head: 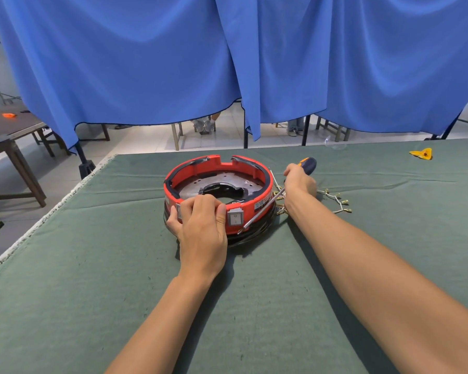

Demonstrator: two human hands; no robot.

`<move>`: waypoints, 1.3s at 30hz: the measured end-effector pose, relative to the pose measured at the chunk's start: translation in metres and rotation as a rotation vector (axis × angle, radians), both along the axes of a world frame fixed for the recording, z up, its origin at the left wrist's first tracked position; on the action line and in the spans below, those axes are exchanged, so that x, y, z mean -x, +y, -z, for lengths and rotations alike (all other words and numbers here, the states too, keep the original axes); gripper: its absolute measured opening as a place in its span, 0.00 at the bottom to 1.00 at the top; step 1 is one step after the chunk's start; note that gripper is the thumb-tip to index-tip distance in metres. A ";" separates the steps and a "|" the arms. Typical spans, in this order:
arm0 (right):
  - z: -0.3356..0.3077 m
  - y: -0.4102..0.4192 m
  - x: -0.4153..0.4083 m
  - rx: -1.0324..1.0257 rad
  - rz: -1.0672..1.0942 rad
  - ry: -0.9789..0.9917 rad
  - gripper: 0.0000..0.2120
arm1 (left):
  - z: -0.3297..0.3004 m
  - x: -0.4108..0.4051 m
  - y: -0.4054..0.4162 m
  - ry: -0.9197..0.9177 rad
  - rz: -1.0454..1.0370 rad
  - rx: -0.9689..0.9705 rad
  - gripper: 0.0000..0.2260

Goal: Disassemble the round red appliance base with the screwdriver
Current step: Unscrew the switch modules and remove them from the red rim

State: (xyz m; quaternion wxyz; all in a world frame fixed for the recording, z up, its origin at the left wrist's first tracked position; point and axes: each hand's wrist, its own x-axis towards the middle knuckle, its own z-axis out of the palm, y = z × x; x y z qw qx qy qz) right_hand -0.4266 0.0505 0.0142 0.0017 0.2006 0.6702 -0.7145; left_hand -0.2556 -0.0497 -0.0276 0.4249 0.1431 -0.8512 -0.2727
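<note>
The round red appliance base [257, 182] sits on the green cloth-covered table [92, 279], with a metal plate inside and a black band round its bottom. My left hand [200, 225] grips its near rim, fingers curled over the top edge, beside a grey rocker switch [236, 218]. My right hand [299, 183] grips the screwdriver [260, 211] by its dark blue and orange handle. The metal shaft slants down to the left, its tip against the base's lower right side near the black band.
White wires with brass terminals [335, 201] lie on the cloth right of the base. A small yellow piece [422, 153] rests at the far right. Blue curtains [227, 63] hang behind the table. Another table [8, 133] stands to the left.
</note>
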 end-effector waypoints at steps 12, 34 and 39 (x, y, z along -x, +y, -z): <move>-0.013 0.042 -0.015 0.176 0.241 0.143 0.08 | 0.000 0.000 0.001 0.010 -0.032 0.002 0.07; -0.005 0.027 -0.009 0.188 0.223 0.059 0.10 | -0.001 -0.001 0.002 0.012 -0.040 0.021 0.08; 0.005 0.015 -0.004 0.153 0.176 0.018 0.10 | -0.002 0.001 0.002 0.028 -0.040 -0.010 0.07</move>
